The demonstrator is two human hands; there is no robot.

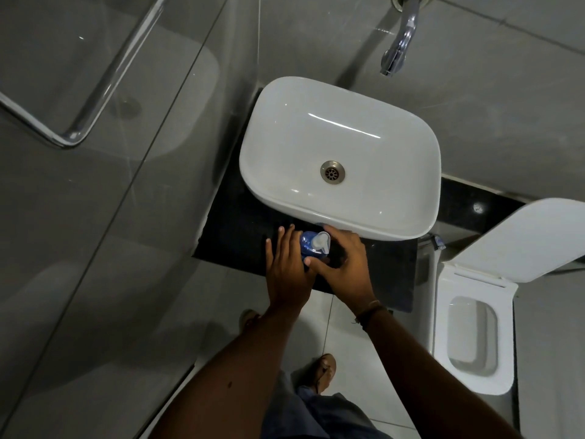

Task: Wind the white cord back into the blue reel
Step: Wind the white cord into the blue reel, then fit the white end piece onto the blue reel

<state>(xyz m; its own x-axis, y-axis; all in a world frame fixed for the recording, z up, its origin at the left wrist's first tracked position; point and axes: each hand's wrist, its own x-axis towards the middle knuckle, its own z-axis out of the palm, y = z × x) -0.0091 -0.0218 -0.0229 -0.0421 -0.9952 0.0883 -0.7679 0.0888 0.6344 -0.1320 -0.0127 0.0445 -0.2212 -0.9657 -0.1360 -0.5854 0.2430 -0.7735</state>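
The blue reel (306, 245) stands on the black counter (240, 223), just in front of the white basin. A white part (321, 241) sits on top of it; I cannot make out a loose cord. My left hand (285, 270) lies with straight, spread fingers against the reel's left side. My right hand (346, 264) wraps it from the right, thumb pressed on its near side and forefinger along the basin's edge. The reel's lower part is hidden between the hands.
A white basin (421, 198) fills the counter's far side, with a chrome tap (400, 42) on the wall above. An open toilet (468, 337) stands to the right. A glass shower screen with a chrome rail (104, 87) is on the left. My sandalled feet are on the tiled floor below.
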